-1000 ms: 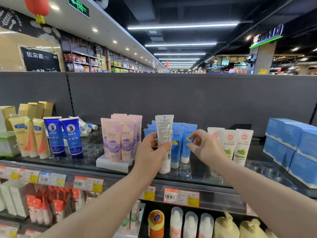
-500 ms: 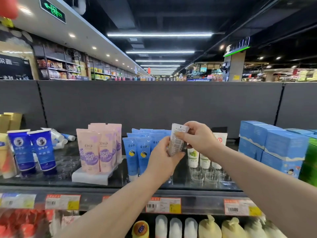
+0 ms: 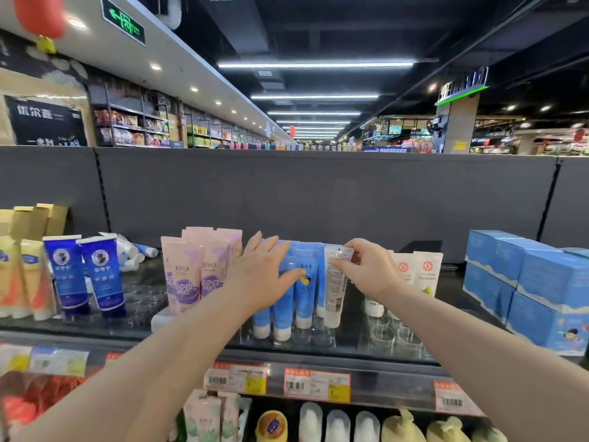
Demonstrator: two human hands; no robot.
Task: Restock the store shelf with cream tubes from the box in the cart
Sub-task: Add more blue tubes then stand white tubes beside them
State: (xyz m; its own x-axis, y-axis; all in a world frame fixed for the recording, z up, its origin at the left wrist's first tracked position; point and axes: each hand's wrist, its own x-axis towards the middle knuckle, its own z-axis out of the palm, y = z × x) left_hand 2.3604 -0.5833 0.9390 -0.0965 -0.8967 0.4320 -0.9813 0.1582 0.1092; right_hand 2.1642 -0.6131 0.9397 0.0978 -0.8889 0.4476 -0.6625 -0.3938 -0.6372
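The shelf (image 3: 143,295) in front of me was dark and shiny. Far left on it stood gold boxes (image 3: 38,218) and yellow tubes (image 3: 19,282), then two dark blue tubes (image 3: 83,275), all with caps down. Behind those, small white tubes (image 3: 127,253) lay flat. Pink tubes (image 3: 191,275) stood together on a white stand (image 3: 162,317). Next came a row of light blue tubes (image 3: 302,291). At the right end of that row stood a white cream tube (image 3: 334,288), cap down, and my right hand (image 3: 366,269) pinched its top. Beside it were white tubes with red marks (image 3: 420,272) in clear cup holders (image 3: 392,333). Blue boxes (image 3: 526,282) were stacked far right. Price tags (image 3: 317,382) lined the front edge.
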